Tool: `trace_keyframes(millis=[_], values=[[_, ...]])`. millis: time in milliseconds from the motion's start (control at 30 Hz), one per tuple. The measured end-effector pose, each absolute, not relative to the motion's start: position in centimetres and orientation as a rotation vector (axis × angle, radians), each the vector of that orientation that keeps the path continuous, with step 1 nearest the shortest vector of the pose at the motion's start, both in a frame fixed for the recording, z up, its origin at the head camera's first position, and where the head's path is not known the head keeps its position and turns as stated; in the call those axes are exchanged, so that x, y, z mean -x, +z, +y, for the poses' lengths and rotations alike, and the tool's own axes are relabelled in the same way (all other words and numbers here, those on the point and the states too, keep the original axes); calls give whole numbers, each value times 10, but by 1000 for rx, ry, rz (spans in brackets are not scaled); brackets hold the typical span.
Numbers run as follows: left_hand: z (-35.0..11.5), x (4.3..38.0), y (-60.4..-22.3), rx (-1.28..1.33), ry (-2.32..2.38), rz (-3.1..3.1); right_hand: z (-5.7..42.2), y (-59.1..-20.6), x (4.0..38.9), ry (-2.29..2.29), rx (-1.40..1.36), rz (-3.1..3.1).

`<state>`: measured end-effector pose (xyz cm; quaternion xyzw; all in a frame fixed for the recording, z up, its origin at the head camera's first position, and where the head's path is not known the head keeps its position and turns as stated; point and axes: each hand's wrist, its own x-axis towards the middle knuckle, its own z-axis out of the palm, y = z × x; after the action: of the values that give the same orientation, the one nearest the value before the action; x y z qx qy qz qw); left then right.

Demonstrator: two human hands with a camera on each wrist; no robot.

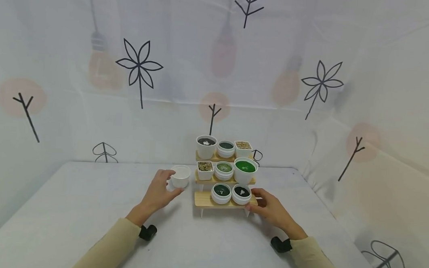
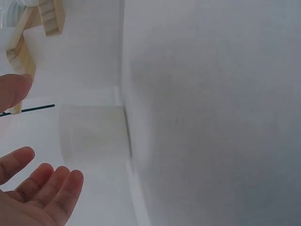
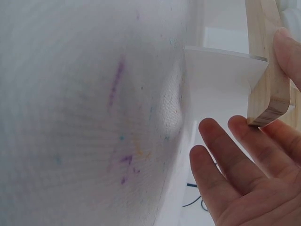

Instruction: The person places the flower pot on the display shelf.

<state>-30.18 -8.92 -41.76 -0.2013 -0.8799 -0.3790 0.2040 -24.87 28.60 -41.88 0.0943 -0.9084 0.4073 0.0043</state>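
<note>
A plain white cup stands on the table left of a tiered wooden display stand. My left hand is spread beside it, thumb and fingers apart at its near left side; in the left wrist view the fingers are clear of the cup. At the right end of the lowest wooden shelf, my right hand grips the board, thumb at the front edge and fingertips around the end. Two round white pots, one with dark green and one with black contents, sit on that shelf.
Behind, the middle shelf and top shelf carry several white pots, among them a bright green one and square ones with grainy contents. White legs raise the lowest shelf. A patterned white cloth hangs behind the table.
</note>
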Motion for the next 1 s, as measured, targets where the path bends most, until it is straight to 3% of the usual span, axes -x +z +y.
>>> trace_keyframes(millis=[1000], values=[[-82,350,-421,309,-1211,-2732,287,-419,249,1311,-316,-2830]])
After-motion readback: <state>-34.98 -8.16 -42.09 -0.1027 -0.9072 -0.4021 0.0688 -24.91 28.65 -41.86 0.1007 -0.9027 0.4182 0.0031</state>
